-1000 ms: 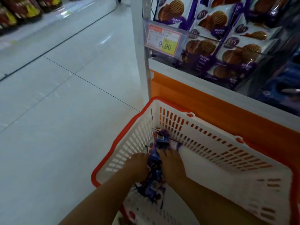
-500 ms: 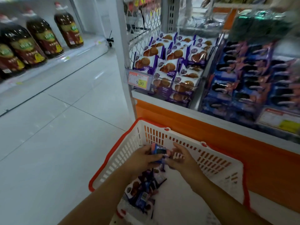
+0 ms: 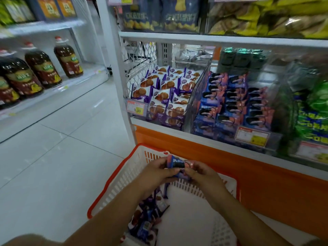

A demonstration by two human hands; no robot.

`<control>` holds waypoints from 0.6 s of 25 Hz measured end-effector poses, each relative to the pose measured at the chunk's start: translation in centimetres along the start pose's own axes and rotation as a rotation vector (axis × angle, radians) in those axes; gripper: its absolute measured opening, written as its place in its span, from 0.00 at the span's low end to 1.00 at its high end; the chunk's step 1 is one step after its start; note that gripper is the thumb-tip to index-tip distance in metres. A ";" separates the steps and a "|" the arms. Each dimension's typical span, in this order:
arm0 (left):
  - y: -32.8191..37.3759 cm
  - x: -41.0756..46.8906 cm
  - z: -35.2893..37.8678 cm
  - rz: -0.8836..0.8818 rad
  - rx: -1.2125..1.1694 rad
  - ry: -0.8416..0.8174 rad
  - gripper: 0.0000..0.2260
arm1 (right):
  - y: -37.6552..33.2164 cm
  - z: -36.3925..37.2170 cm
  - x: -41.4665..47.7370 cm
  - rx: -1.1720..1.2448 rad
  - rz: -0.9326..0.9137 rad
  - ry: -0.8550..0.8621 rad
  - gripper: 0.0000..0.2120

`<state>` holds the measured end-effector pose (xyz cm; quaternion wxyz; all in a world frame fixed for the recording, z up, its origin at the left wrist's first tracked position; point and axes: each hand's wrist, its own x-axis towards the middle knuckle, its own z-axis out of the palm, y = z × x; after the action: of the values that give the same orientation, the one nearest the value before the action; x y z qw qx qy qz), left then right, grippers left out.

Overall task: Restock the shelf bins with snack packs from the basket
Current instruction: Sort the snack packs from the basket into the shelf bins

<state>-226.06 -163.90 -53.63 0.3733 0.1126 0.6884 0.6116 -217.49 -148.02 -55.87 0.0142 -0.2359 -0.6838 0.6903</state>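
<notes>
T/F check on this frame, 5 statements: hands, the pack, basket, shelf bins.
1. Both hands hold one small blue and pink snack pack. True: the left hand and the right hand grip it from either side.
2. The pack is already inside a shelf bin. False: it is held above the white basket.
3. The basket is empty. False: more packs lie at its left end.
4. The bin with purple and white waffle packs has a tag reading 9.90. True.
5. The dark cookie packs sit left of the waffle packs. False: they are in the bin to their right.
</notes>
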 end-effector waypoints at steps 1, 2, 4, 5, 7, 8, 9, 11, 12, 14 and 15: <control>0.6 -0.2 0.3 0.019 0.029 0.006 0.13 | -0.5 -0.2 -0.2 0.003 -0.016 0.011 0.09; 1.5 -0.2 0.6 0.048 0.074 0.016 0.13 | -1.4 -0.5 -0.5 0.000 -0.051 0.021 0.11; 4.2 -0.2 1.1 0.145 0.202 0.025 0.11 | -3.9 -1.4 -1.0 -0.038 -0.166 0.052 0.14; 5.9 -0.1 1.4 0.208 0.270 0.029 0.10 | -5.6 -2.2 -1.1 -0.097 -0.239 0.081 0.15; 9.4 0.3 1.9 0.358 0.430 0.093 0.11 | -9.4 -4.2 -1.4 -0.261 -0.383 0.170 0.14; 10.7 0.8 2.0 0.446 0.520 0.148 0.13 | -11.3 -5.3 -1.4 -0.301 -0.448 0.225 0.13; 11.9 1.3 2.1 0.538 0.621 0.206 0.17 | -13.0 -6.7 -1.0 -0.305 -0.492 0.286 0.11; 13.2 3.2 2.0 0.713 0.886 0.324 0.24 | -15.8 -9.8 1.0 -0.320 -0.545 0.439 0.07; 13.5 4.4 1.9 0.761 1.020 0.375 0.26 | -16.8 -11.6 2.7 -0.343 -0.556 0.516 0.06; 13.4 6.7 1.7 0.768 1.216 0.437 0.29 | -18.2 -14.5 6.3 -0.373 -0.523 0.603 0.05; 13.3 7.7 1.6 0.773 1.271 0.430 0.29 | -18.7 -15.5 8.1 -0.391 -0.493 0.621 0.06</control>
<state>-234.40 -154.90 -44.17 -0.1447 0.4164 0.8763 0.1942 -225.01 -129.53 -39.86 0.3384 -0.2600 -0.8007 0.4205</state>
